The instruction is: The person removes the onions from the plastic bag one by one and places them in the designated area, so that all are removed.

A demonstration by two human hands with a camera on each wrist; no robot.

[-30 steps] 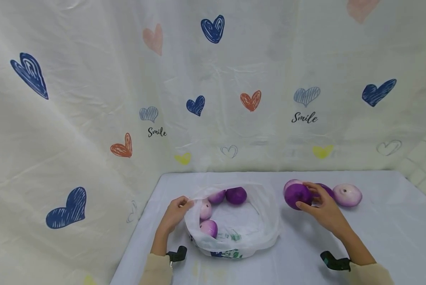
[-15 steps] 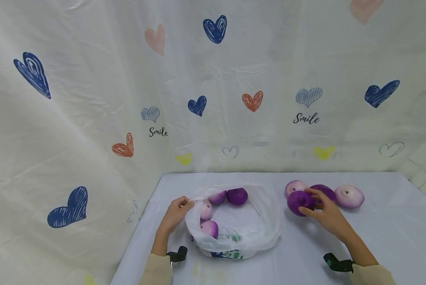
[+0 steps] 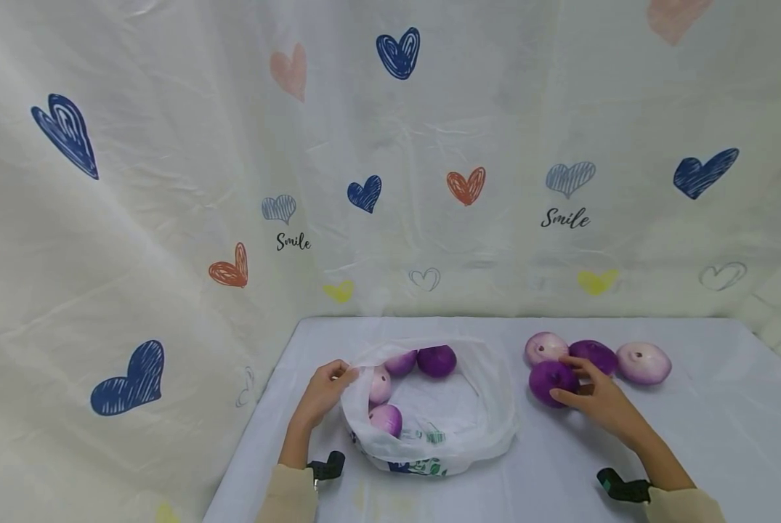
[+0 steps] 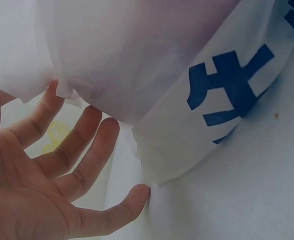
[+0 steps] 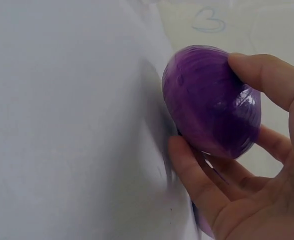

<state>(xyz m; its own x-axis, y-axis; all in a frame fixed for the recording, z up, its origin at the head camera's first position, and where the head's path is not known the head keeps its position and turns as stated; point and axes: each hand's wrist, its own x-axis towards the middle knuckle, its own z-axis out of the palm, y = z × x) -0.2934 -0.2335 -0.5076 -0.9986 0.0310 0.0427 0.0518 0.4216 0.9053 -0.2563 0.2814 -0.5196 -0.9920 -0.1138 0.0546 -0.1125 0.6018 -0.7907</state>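
My left hand [image 3: 325, 392] pinches the left rim of a white plastic bag [image 3: 475, 436], whose mouth lies wide open. Inside the bag are several onions, among them a dark purple onion [image 3: 436, 361] at the back and a pale onion [image 3: 386, 420] near the front. In the left wrist view the other fingers [image 4: 94, 165] spread beside the bag's printed side. My right hand [image 3: 599, 403] holds a dark purple onion [image 3: 550, 383] between thumb and fingers, to the right of the bag. The right wrist view shows this glossy onion [image 5: 212, 100] close over the white tabletop.
Behind the held onion a pale onion [image 3: 547, 346], a dark onion [image 3: 596, 354] and another pale onion [image 3: 645, 363] stand in a row. A white cloth covers the table [image 3: 710, 436]. A heart-printed curtain [image 3: 495, 240] hangs behind it.
My right hand has brought the dark purple onion nearer to me and slightly down, leaving more of the pale onion behind it visible. The left hand keeps its hold on the bag rim.
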